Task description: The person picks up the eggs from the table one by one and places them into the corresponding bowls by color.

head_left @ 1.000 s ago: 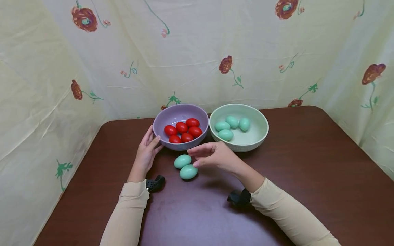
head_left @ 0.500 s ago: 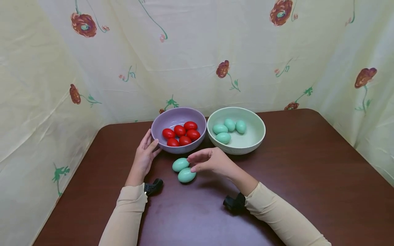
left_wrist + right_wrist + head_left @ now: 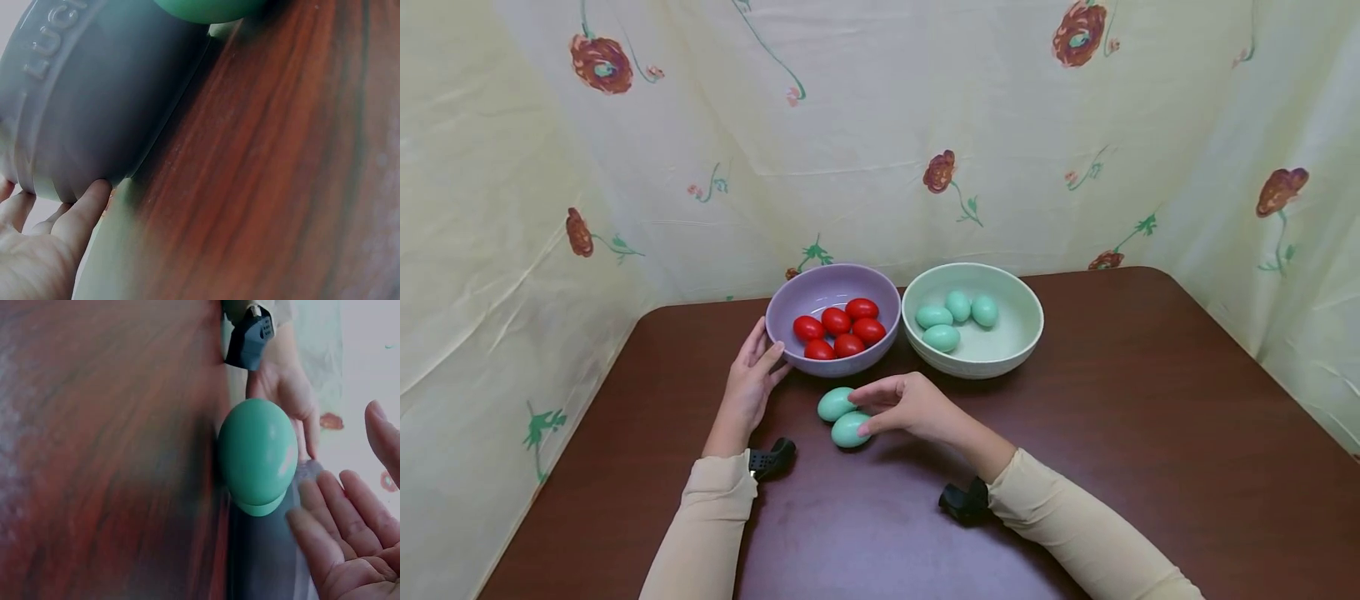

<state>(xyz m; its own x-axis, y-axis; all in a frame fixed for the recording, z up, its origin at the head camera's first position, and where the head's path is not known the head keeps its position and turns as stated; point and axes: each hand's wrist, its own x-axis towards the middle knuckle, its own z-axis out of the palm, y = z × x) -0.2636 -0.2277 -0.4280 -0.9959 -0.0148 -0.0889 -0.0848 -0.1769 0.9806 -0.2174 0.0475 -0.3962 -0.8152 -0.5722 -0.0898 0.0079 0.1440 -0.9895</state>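
Note:
In the head view, my left hand (image 3: 749,385) rests against the left side of a purple bowl (image 3: 790,307) with spread fingers, thumb by the rim. The left wrist view has its fingertips on the bowl's outer wall (image 3: 119,94). Several red eggs (image 3: 837,322) lie inside this bowl. In front of it, two mint-green eggs sit side by side on the table: a farther egg (image 3: 835,404) and a nearer egg (image 3: 847,431). My right hand (image 3: 913,408) hovers over their right side, thumb and fingers apart. In the right wrist view, its fingers (image 3: 350,512) are spread beside the nearer egg.
A pale green bowl (image 3: 1015,333) holding several mint-green eggs (image 3: 942,337) stands right beside the purple one. Both are near the back edge of the dark brown table (image 3: 1150,417). A flower-patterned cloth (image 3: 850,125) hangs behind and along the sides.
My right hand has moved slightly left and down, and its thumb now overlaps the nearer green egg. The left hand stays at the purple bowl. The whole head view has shifted a little.

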